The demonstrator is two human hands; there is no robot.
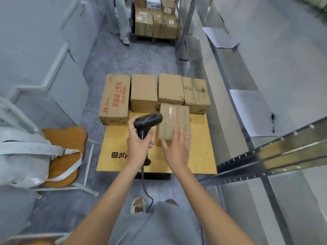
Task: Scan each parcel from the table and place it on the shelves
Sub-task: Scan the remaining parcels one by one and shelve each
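At the far left a grey bag lies across a wooden chair beside the yellow table. Along the table's far edge stands a row of four cardboard parcels: the leftmost, a long box printed with red characters, then a plain brown box, another plain box and a box with green print and clear tape at the right end. In front of that row, nearer the person, the taped parcel lies on the tabletop. The left hand grips the handle of a black barcode scanner, its head turned toward the taped parcel; the scanner's cable hangs down to the floor. The right hand is spread with straight fingers over the near end of the taped parcel; whether it touches the cardboard cannot be told. To the right run metal shelves, where white sheets of paper and a pen lie.
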